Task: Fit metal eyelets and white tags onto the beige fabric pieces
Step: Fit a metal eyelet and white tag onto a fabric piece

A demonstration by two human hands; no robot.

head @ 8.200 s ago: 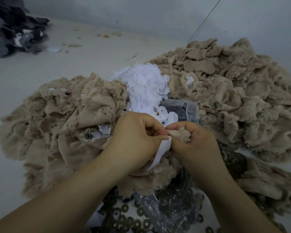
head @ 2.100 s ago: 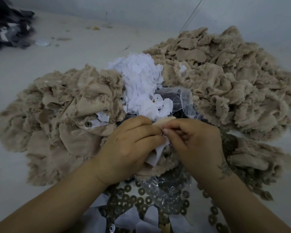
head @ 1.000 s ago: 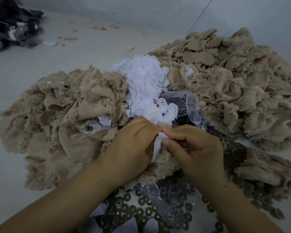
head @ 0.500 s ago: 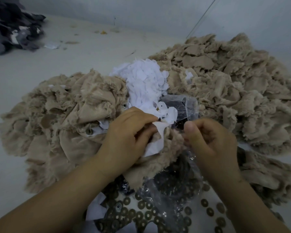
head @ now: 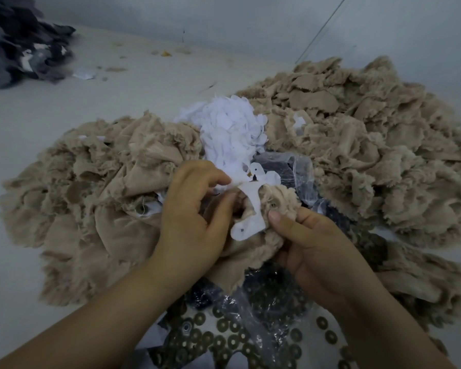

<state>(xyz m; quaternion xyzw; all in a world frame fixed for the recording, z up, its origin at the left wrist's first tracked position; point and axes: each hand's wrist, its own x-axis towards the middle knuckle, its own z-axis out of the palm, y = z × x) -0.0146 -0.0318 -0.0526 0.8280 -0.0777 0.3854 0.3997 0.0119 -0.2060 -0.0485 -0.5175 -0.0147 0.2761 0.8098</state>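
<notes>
At the centre of the frame both hands work one beige fabric piece (head: 253,249) with frayed, fuzzy edges. The left hand (head: 194,217) has its fingers curled, pinching the upper end of a white tag (head: 252,209) together with a fold of the cloth. The right hand (head: 312,249) grips the piece from the lower right, its thumb pressed on the fabric just below a metal eyelet (head: 273,205) set in the fluffy edge. The tag lies across the cloth between the two hands, its lower end showing a small hole.

Behind the hands a heap of loose white tags (head: 232,131) sits between two beige fabric piles: one (head: 91,187) filling the left middle of the frame, the other (head: 370,139) spreading across the right side up to the frame's right edge. A crumpled clear plastic bag (head: 290,169) lies just right of the tag heap, touching it. Along the bottom of the frame, loose metal eyelets (head: 224,334) are scattered over more clear plastic, between the forearms.

The pale worktop (head: 64,107) is bare across the upper left and along the left edge, with only small scraps near the top centre. A dark fabric pile (head: 19,41) occupies the upper left corner, well apart from the beige heaps.
</notes>
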